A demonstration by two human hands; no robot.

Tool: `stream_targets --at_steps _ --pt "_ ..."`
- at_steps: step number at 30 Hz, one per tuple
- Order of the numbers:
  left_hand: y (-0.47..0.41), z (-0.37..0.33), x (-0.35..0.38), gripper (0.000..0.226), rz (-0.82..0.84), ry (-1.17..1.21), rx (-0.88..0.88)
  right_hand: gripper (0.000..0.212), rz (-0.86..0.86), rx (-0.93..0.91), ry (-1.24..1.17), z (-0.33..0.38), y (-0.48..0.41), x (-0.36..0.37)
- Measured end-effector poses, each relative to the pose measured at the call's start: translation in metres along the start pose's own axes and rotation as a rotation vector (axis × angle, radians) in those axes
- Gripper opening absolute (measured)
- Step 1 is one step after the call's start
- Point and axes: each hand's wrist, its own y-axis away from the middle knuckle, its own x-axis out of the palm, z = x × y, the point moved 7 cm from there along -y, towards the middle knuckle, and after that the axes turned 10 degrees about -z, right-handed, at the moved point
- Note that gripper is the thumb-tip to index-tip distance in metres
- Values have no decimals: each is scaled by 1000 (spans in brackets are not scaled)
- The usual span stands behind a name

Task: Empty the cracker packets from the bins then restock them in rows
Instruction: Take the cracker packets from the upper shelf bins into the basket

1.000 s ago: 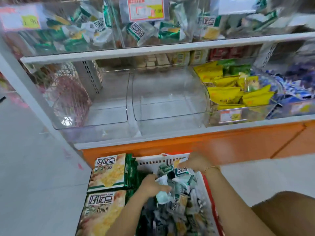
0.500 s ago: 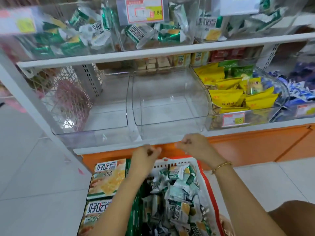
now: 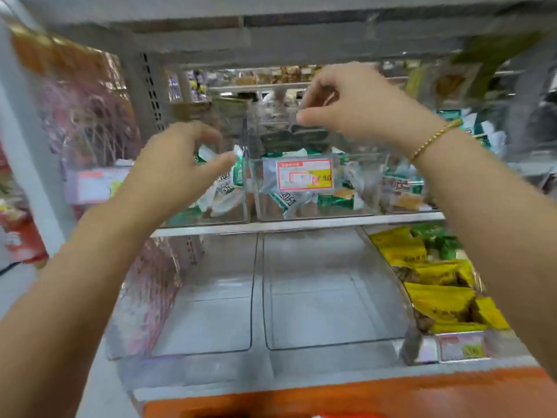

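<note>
Cracker packets [image 3: 287, 200] heaped in upper bin [image 3: 313, 217] behind price tag [image 3: 304, 175]. Left hand [image 3: 177, 167], left of tag, loosely spread, empty, nearer. Right hand [image 3: 355, 107] above tag, curled; grip unclear in blur.

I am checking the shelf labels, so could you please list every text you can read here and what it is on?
"8.0", uncertain: red-edged price tag on the upper middle bin; its other print is blurred.
Left price tag: blurred, unreadable.
Lower right price tag: blurred, unreadable.
Green and white packets: lettering blurred.
Yellow packets: print blurred.
</note>
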Motion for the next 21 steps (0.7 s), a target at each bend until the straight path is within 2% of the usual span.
stream_targets --at_steps 2,4,8,10,11,13,14,17,21 --pt "-1 9 12 29 114 6 -1 29 142 30 154 -11 -32 23" --pt "1 14 16 22 122 16 43 44 321 99 261 -26 -53 53" --pt "-1 23 15 12 120 26 95 84 727 400 178 -58 -62 104" --pt "-7 34 8 2 122 40 54 100 851 406 237 -62 -64 119" --pt "-10 42 3 8 116 50 23 105 891 396 273 -64 -65 125" --pt "-13 59 -6 27 106 68 -38 105 935 369 337 -67 -69 136" --pt "-15 67 -11 32 93 64 -63 98 934 334 366 -67 -71 141" --pt "-20 93 -25 30 50 52 -146 76 862 152 507 -65 -81 156" --pt "-23 126 -37 23 75 54 -281 63 761 -33 639 -55 -86 170"
